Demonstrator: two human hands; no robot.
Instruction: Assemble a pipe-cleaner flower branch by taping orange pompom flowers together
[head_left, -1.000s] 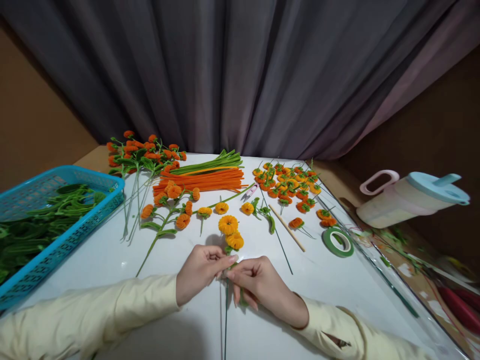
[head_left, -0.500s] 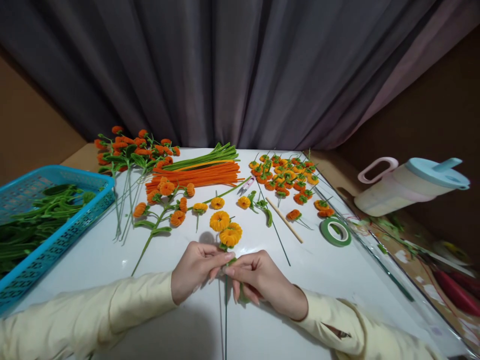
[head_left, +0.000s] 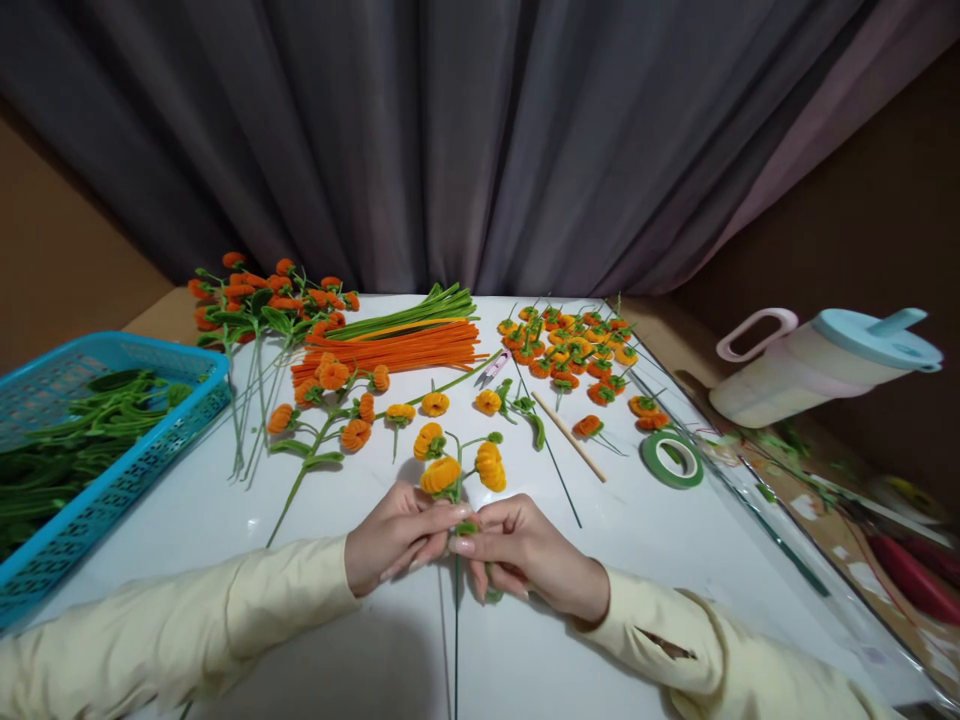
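Both hands, left hand [head_left: 396,540] and right hand [head_left: 517,552], pinch a thin green wire stem of fuzzy yellow-orange pipe-cleaner flowers [head_left: 455,470] above the white bench [head_left: 637,540].

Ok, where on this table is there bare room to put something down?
Bare white table between the blue basket and the left hand; another patch right of the right hand, nearer than the green tape roll. Both hands pinch the yellow flower sprig. Crowded at the back: orange pipe cleaners, loose flower heads, flower branches.
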